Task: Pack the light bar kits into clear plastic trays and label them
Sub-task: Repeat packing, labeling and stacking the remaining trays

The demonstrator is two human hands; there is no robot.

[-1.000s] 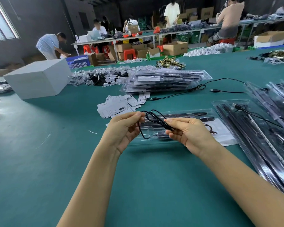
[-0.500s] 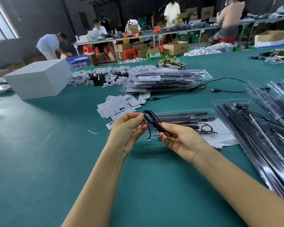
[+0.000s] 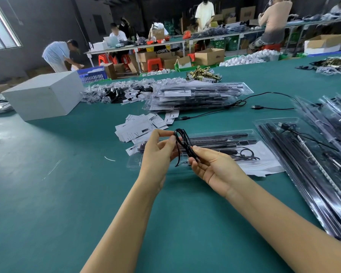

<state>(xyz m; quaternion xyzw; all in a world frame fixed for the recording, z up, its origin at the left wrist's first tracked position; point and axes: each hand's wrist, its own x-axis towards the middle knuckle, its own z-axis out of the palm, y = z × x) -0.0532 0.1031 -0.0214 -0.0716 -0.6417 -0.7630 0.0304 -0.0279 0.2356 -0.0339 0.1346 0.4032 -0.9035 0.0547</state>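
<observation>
**Cable bundled above the tray**

A thin black looped cable (image 3: 182, 142) is pinched between the left hand (image 3: 158, 154) and right hand (image 3: 211, 166), above the clear plastic tray (image 3: 252, 133) on the green desk (image 3: 67, 194). It is judged light, limp and springy; the grip is best kept on the gathered loops.

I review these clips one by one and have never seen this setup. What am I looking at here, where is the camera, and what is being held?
There is no machine here: a person works with bare hands, and the single camera sits on their head, looking forward and down. The left hand and right hand together pinch a looped black cable above an open clear tray that holds dark light bars. On the green table lie a heap of paper labels, a stack of filled trays, a loose cable, more trays at the right and a white box. Other workers stand at benches behind.
</observation>
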